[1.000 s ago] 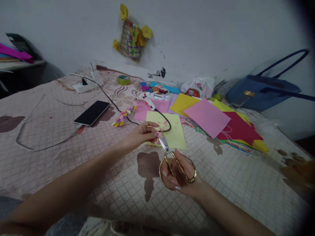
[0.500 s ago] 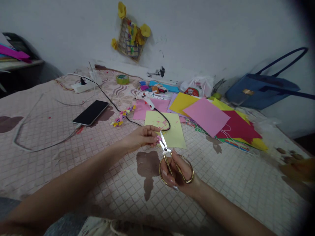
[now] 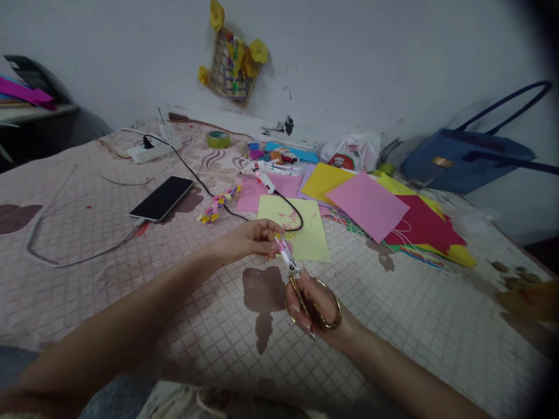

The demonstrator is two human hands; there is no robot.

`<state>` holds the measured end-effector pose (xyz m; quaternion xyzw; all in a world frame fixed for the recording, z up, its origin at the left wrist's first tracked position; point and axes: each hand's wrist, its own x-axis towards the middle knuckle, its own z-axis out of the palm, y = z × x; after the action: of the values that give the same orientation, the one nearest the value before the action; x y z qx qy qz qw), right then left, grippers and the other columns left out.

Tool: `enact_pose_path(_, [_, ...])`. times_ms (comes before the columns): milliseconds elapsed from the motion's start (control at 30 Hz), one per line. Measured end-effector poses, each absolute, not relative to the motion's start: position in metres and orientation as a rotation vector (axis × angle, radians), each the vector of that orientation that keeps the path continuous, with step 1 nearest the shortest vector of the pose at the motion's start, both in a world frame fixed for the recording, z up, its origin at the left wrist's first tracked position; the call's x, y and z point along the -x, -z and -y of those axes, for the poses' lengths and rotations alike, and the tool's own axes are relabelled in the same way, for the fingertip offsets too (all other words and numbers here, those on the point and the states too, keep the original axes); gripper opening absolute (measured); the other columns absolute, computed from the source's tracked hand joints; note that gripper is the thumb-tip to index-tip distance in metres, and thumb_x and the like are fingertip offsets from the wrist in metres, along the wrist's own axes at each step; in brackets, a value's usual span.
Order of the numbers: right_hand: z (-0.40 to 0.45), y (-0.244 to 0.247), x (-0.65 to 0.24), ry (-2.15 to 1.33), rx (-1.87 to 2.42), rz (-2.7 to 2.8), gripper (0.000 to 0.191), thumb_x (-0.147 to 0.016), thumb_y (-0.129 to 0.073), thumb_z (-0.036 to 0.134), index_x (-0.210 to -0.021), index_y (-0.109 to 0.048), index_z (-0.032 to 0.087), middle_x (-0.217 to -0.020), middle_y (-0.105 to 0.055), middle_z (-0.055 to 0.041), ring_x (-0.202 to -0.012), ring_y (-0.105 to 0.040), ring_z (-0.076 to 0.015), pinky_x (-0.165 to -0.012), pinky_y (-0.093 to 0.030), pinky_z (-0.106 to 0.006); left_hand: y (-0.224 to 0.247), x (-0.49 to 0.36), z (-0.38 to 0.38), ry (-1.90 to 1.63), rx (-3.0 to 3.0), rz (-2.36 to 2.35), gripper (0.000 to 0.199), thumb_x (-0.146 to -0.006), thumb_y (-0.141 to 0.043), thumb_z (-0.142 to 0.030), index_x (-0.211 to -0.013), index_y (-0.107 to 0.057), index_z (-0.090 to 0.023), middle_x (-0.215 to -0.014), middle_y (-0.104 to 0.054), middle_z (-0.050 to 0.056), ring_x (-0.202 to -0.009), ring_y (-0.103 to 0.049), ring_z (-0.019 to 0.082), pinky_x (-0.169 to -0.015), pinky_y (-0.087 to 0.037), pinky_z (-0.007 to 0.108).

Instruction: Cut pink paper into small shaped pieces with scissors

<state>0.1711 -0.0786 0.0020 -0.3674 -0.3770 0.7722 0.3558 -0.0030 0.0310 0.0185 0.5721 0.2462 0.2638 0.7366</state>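
Observation:
My left hand [image 3: 251, 240] pinches a small piece of pink paper [image 3: 282, 244] between thumb and fingers. Gold-handled scissors [image 3: 292, 269] are in my right hand [image 3: 318, 308], with fingers through the loops. Their blades meet the pink paper at my left fingertips and stand only slightly apart. Behind the hands lies a pale yellow sheet [image 3: 312, 230] strewn with pink and yellow scraps. A strand of small folded paper pieces [image 3: 218, 205] in yellow, pink and purple rests to the left of the sheet.
A white glue gun [image 3: 262, 176] with a black cord lies on pink paper. Coloured sheets [image 3: 369, 205] are piled to the right, before a blue handbag [image 3: 465, 160]. On the left are a phone [image 3: 162, 199] on a white cable and a power strip [image 3: 151, 151]. Green tape [image 3: 217, 139] sits farther back.
The scissor blades have closed from wider apart and shifted slightly left onto the pink paper. My left hand has hardly moved.

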Motion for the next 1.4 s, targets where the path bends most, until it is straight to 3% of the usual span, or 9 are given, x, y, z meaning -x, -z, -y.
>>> enact_pose_path(333, [0.083, -0.002, -0.170, -1.890, 1.050, 1.127, 0.049, -0.084, -0.028, 0.054, -0.058, -0.044, 0.016, -0.035, -0.037, 0.0061, -0.029, -0.029, -0.0046, -0.030, -0.019, -0.016, -0.023, 0.008, -0.035, -0.519, -1.316, -0.524, 0.039, -0.068, -0.063, -0.014, -0.103, -0.047, -0.014, -0.067, -0.058, -0.001, -0.055, -0.053, 0.006, -0.053, -0.042, 0.020])
enact_pose_path(500, [0.081, -0.007, -0.172, -1.743, 1.127, 1.220, 0.046, -0.084, -0.033, 0.051, -0.058, -0.046, 0.015, -0.037, -0.039, 0.0056, -0.031, -0.031, -0.0046, -0.032, -0.021, -0.016, -0.023, 0.010, -0.036, -0.515, -1.370, -0.525, 0.030, -0.069, -0.061, -0.016, -0.097, -0.050, -0.013, -0.071, -0.057, 0.001, -0.056, -0.052, 0.006, -0.054, -0.043, 0.020])
enact_pose_path(700, [0.065, -0.010, -0.184, -1.480, 1.199, 1.139, 0.044, -0.084, -0.033, 0.050, -0.061, -0.047, 0.015, -0.040, -0.040, 0.0046, -0.035, -0.032, -0.0052, -0.035, -0.025, -0.016, -0.013, -0.003, -0.040, -0.638, -1.504, -0.764, 0.017, -0.070, -0.060, -0.024, -0.077, -0.053, -0.010, -0.067, -0.058, 0.002, -0.054, -0.052, 0.007, -0.051, -0.042, 0.019])
enact_pose_path(867, [0.054, -0.006, -0.190, -1.416, 1.245, 1.113, 0.045, -0.081, -0.036, 0.053, -0.061, -0.049, 0.016, -0.039, -0.040, 0.0042, -0.034, -0.032, -0.0055, -0.033, -0.023, -0.016, -0.008, -0.019, -0.041, -0.732, -1.739, -0.969, 0.016, -0.076, -0.051, -0.028, -0.080, -0.055, -0.013, -0.069, -0.061, 0.004, -0.052, -0.055, 0.009, -0.046, -0.041, 0.019])
enact_pose_path(1033, [0.051, -0.004, -0.190, -1.411, 1.262, 1.124, 0.044, -0.080, -0.039, 0.054, -0.062, -0.051, 0.015, -0.040, -0.041, 0.0041, -0.034, -0.034, -0.0052, -0.034, -0.026, -0.016, -0.012, -0.019, -0.043, -0.953, -2.148, -1.124, 0.014, -0.073, -0.053, -0.024, -0.073, -0.063, -0.015, -0.073, -0.062, 0.004, -0.058, -0.052, 0.009, -0.053, -0.038, 0.020])
enact_pose_path(1167, [0.049, -0.003, -0.190, -1.396, 1.256, 1.164, 0.042, -0.081, -0.039, 0.050, -0.063, -0.052, 0.015, -0.041, -0.042, 0.0041, -0.034, -0.035, -0.0047, -0.034, -0.027, -0.016, -0.010, -0.017, -0.043, -0.867, -2.000, -1.112, 0.017, -0.074, -0.051, -0.027, -0.075, -0.062, -0.013, -0.064, -0.062, 0.003, -0.052, -0.052, 0.009, -0.049, -0.037, 0.019])
enact_pose_path(1400, [0.045, -0.003, -0.190, -1.384, 1.274, 1.191, 0.040, -0.081, -0.041, 0.049, -0.064, -0.052, 0.014, -0.044, -0.044, 0.0042, -0.035, -0.036, -0.0048, -0.034, -0.028, -0.016, -0.003, -0.017, -0.042, -0.731, -1.729, -1.064, 0.022, -0.073, -0.054, -0.034, -0.076, -0.055, -0.012, -0.070, -0.065, 0.007, -0.048, -0.057, 0.010, -0.040, -0.040, 0.018])
